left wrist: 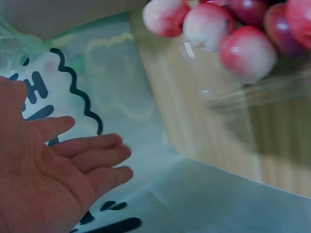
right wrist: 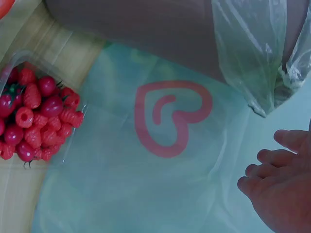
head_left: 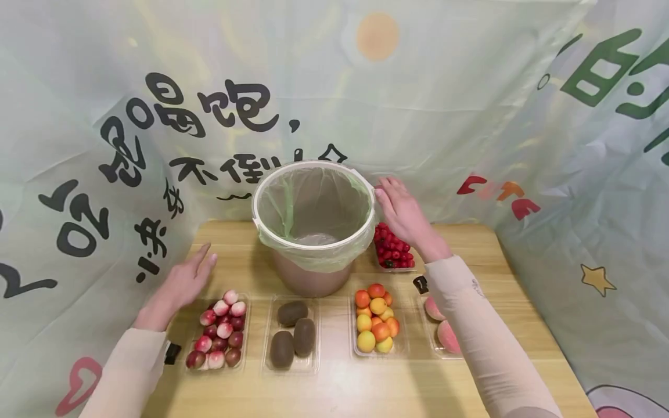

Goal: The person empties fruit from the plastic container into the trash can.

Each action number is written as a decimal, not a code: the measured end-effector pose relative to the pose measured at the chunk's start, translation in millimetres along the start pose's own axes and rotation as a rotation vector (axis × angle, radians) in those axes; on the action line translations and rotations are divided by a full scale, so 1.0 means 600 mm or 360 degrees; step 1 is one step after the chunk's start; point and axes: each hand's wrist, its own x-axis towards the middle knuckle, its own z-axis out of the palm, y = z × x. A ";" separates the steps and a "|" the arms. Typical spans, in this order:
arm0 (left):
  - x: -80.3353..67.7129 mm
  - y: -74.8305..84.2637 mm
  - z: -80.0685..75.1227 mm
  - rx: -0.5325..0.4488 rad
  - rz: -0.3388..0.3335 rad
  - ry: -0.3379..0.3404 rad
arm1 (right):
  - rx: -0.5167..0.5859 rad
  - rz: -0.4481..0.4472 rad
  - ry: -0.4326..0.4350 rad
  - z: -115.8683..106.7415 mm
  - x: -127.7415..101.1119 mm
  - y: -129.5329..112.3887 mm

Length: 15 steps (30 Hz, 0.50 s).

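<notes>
A trash bin [head_left: 313, 278] with a white rim and a thin green plastic liner [head_left: 334, 261] stands at the back of the table. My right hand [head_left: 402, 212] is beside the rim's right side with its fingers extended; in the right wrist view a gap shows between the fingers [right wrist: 272, 170] and the liner's hanging edge [right wrist: 252, 68]. At the left, my left hand [head_left: 183, 281] hovers with fingers spread and holds nothing. Nearest to it is a clear tray of red-and-white round fruit [head_left: 225, 331]. Under my right wrist sits a box of raspberries and cherry tomatoes [head_left: 389, 247].
Along the table [head_left: 334, 389] stand clear trays with kiwis [head_left: 292, 337], orange and yellow small fruit [head_left: 376, 319], and peaches [head_left: 448, 337], the last partly behind my right sleeve. Printed cloth walls [head_left: 418, 116] enclose the back and both sides.
</notes>
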 end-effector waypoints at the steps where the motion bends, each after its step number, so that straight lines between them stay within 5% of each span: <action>1: -0.003 -0.003 0.003 0.0000 -0.0005 0.0000 | -0.0002 -0.0002 0.0002 0.001 0.001 -0.002; 15: -0.038 -0.045 0.045 -0.0007 -0.0009 -0.0001 | -0.0020 -0.0048 -0.0002 0.011 0.021 -0.025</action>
